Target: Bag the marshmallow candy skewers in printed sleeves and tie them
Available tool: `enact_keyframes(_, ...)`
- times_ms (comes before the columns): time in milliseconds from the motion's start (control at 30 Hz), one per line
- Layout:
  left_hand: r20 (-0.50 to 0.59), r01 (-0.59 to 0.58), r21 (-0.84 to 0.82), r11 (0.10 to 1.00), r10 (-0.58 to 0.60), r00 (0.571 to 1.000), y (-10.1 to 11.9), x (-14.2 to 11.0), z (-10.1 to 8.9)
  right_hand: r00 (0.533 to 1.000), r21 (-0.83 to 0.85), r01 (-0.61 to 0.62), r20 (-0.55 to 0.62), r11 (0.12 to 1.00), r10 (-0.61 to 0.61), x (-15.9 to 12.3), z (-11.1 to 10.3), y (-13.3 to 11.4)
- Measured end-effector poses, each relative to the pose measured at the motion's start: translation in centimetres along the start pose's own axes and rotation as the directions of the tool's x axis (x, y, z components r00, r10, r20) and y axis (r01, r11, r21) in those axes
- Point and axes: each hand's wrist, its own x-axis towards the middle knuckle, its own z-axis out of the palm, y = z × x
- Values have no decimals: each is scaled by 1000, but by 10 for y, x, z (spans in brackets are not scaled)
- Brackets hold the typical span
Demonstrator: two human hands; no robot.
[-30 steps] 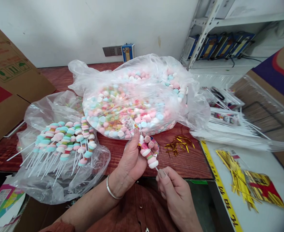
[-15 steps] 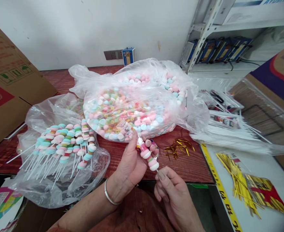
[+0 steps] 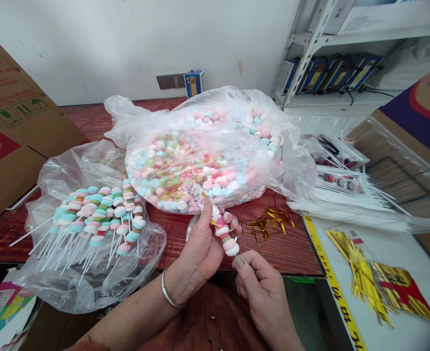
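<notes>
A marshmallow skewer (image 3: 231, 247), with pink, white and green pieces on a stick, lies across the fingers of my left hand (image 3: 196, 248). That hand is closed around it and around a clear printed wrapper (image 3: 196, 191), whose end pokes out above my thumb. My right hand (image 3: 262, 287) pinches the stick just below the lowest white marshmallow. Most of the stick is hidden. To the left, a pile of finished-looking marshmallow skewers (image 3: 98, 209) lies on clear plastic, white sticks pointing towards me.
A big clear bag (image 3: 215, 141) of loose marshmallows and gummy rings sits behind my hands. Gold twist ties (image 3: 271, 222) lie right of them, more yellow ties (image 3: 361, 278) further right. White sticks (image 3: 342, 195) rest in plastic. Cardboard boxes (image 3: 21, 117) flank the table.
My right hand has shifted slightly left and up, with the skewer's lower end moving the same way. More of the wrapper's upper end shows above my left thumb.
</notes>
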Motion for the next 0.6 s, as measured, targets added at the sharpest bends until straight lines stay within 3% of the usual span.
enact_keyframes(100, 64, -4, 33, 999, 2, 998, -1, 0, -4, 975, 346, -222, 87, 911, 205, 1, 0, 1)
enact_keyframes(233, 131, -19, 97, 995, 6, 991, -4, -2, -7, 948, 460, -317, 138, 829, 286, 4, 2, 0)
enact_keyframes(333, 126, -28, 147, 989, 10, 992, -12, -6, -5, 972, 357, -235, 65, 904, 227, 8, 6, -1)
enact_keyframes(400, 114, -26, 174, 984, 6, 993, -17, -8, -4, 992, 176, -102, -60, 979, 114, 10, 7, 0)
enact_keyframes(467, 99, -22, 200, 980, 2, 995, -17, -9, -5, 992, 31, -21, -123, 999, 25, 11, 6, 1)
enact_keyframes(600, 102, -123, 152, 981, 108, 989, 2, -4, -5, 998, -32, -5, -57, 999, 3, 9, -2, 1)
